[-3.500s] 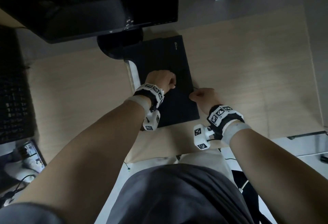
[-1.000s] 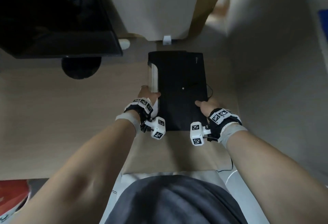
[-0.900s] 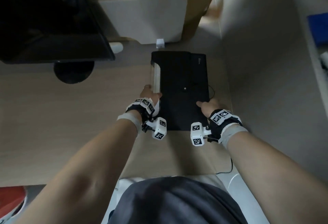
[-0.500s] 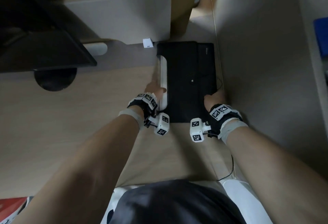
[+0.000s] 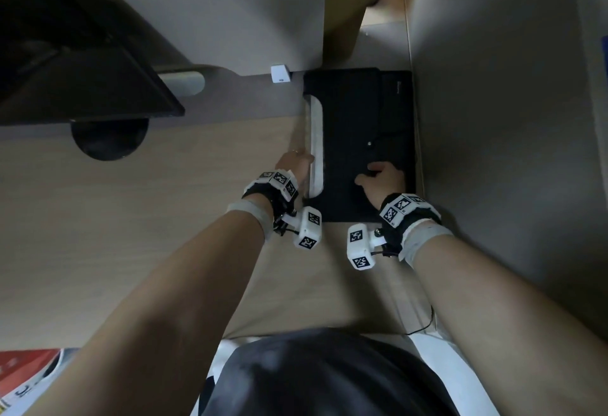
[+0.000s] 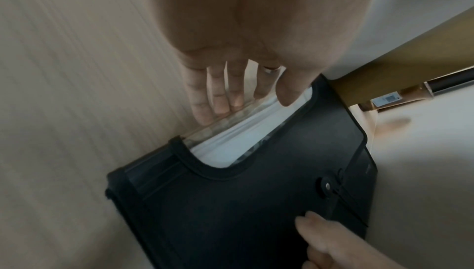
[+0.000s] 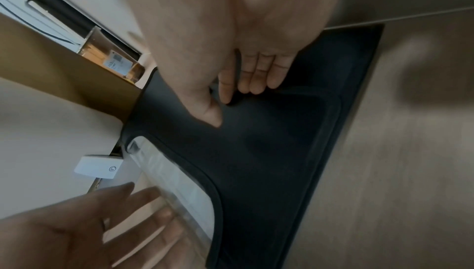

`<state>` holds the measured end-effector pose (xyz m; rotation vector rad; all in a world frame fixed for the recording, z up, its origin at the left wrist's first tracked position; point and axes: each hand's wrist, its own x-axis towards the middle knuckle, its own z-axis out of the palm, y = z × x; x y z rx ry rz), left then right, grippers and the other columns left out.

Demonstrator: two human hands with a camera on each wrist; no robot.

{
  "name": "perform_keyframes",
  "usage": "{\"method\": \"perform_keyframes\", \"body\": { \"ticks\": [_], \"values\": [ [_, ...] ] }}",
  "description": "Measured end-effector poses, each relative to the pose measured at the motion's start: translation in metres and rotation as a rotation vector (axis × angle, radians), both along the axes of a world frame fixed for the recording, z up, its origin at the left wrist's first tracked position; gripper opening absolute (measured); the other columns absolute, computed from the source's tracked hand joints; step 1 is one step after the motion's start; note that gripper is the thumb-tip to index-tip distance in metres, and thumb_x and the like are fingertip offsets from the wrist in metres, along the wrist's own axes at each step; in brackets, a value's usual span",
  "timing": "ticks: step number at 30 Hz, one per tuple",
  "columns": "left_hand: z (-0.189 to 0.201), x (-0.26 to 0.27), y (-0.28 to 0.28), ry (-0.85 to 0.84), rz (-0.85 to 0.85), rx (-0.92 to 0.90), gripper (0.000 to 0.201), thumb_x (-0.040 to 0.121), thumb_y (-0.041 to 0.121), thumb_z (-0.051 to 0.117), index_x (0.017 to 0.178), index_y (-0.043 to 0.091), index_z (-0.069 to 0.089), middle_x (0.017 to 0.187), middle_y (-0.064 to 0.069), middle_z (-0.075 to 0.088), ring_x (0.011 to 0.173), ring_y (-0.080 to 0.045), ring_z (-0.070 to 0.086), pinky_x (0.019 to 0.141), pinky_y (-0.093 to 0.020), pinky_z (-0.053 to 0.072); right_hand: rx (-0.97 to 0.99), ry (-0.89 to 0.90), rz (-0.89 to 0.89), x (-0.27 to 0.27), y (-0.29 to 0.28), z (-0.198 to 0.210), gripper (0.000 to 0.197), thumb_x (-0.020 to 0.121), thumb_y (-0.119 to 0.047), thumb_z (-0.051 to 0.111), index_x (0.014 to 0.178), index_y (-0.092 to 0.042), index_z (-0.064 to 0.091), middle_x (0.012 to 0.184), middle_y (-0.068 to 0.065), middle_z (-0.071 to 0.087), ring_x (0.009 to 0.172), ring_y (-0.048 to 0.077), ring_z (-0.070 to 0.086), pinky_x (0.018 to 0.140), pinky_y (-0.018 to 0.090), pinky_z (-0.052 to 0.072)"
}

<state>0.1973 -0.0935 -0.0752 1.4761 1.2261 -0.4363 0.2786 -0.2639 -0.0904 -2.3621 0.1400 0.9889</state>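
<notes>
A black document folder (image 5: 355, 139) with a button-and-string clasp lies flat on the wooden desk (image 5: 164, 218), its right edge against a grey partition (image 5: 493, 119). White papers (image 5: 315, 145) show in the cut-out along its left side. My left hand (image 5: 294, 165) has straight fingers (image 6: 218, 107) touching the left edge of the papers (image 6: 246, 137). My right hand (image 5: 381, 178) rests palm-down on top of the folder (image 7: 282, 151). Its fingers (image 7: 251, 83) lie at the flap's edge and the thumb is spread. Neither hand grips anything.
A dark monitor (image 5: 65, 53) on a round base (image 5: 110, 139) stands at the back left. A grey panel (image 5: 230, 20) with a small white block (image 5: 280, 74) sits just behind the folder, beside a cardboard box (image 5: 342, 4). A thin cable (image 5: 424, 326) hangs at the desk's front edge.
The folder has slid right and away until it lies against the partition. My left hand went from its top to its left edge. My right hand came from the right edge onto its top.
</notes>
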Motion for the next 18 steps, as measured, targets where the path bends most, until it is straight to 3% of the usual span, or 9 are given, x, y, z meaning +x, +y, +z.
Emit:
{"method": "perform_keyframes", "body": {
  "ticks": [2, 5, 8, 11, 15, 18],
  "values": [
    [0.003, 0.005, -0.005, -0.007, 0.003, -0.015, 0.051, 0.088, 0.038, 0.051, 0.119, -0.002, 0.058, 0.120, -0.025, 0.061, 0.106, -0.039, 0.061, 0.095, -0.049, 0.050, -0.028, -0.009, 0.028, 0.003, -0.003, -0.004, 0.055, 0.074, -0.035, 0.074, 0.125, -0.023, 0.058, 0.132, 0.011, 0.049, 0.119, 0.030, 0.051, 0.101, 0.041, 0.046],
    [0.004, 0.012, -0.009, -0.007, 0.028, -0.037, 0.042, 0.093, 0.035, 0.050, 0.119, 0.003, 0.058, 0.109, -0.018, 0.063, 0.102, -0.034, 0.062, 0.094, -0.049, 0.052, -0.036, -0.035, 0.036, 0.010, -0.010, -0.011, 0.058, 0.073, -0.034, 0.076, 0.128, -0.024, 0.057, 0.134, 0.010, 0.045, 0.122, 0.030, 0.047, 0.103, 0.040, 0.043],
    [0.003, 0.017, -0.010, -0.004, 0.073, -0.073, 0.028, 0.093, 0.032, 0.052, 0.103, 0.006, 0.059, 0.084, -0.009, 0.057, 0.084, -0.028, 0.060, 0.089, -0.050, 0.054, -0.018, -0.073, 0.005, 0.014, -0.010, -0.016, 0.060, 0.072, -0.033, 0.076, 0.128, -0.025, 0.056, 0.135, 0.009, 0.043, 0.123, 0.029, 0.046, 0.103, 0.040, 0.042],
    [-0.002, 0.020, -0.009, 0.011, 0.095, -0.070, 0.024, 0.092, 0.031, 0.055, 0.094, 0.007, 0.058, 0.080, -0.009, 0.056, 0.080, -0.028, 0.059, 0.089, -0.051, 0.054, 0.013, -0.079, -0.004, 0.017, -0.006, -0.015, 0.063, 0.070, -0.034, 0.077, 0.129, -0.025, 0.055, 0.136, 0.009, 0.043, 0.125, 0.027, 0.045, 0.105, 0.042, 0.042],
    [-0.005, 0.020, -0.006, 0.016, 0.087, -0.072, 0.035, 0.091, 0.030, 0.055, 0.101, -0.002, 0.061, 0.069, -0.008, 0.054, 0.077, -0.027, 0.058, 0.086, -0.051, 0.055, 0.005, -0.078, -0.006, 0.025, 0.003, -0.012, 0.063, 0.070, -0.035, 0.076, 0.129, -0.026, 0.055, 0.135, 0.009, 0.045, 0.124, 0.028, 0.045, 0.104, 0.043, 0.042],
    [-0.006, 0.017, -0.004, -0.004, 0.043, -0.055, 0.052, 0.090, 0.038, 0.054, 0.117, -0.007, 0.059, 0.085, -0.019, 0.063, 0.079, -0.028, 0.061, 0.078, -0.040, 0.054, -0.007, -0.063, -0.002, 0.025, 0.006, -0.006, 0.065, 0.070, -0.037, 0.075, 0.131, -0.025, 0.056, 0.136, 0.009, 0.047, 0.124, 0.030, 0.047, 0.103, 0.042, 0.044]
  ]
}}
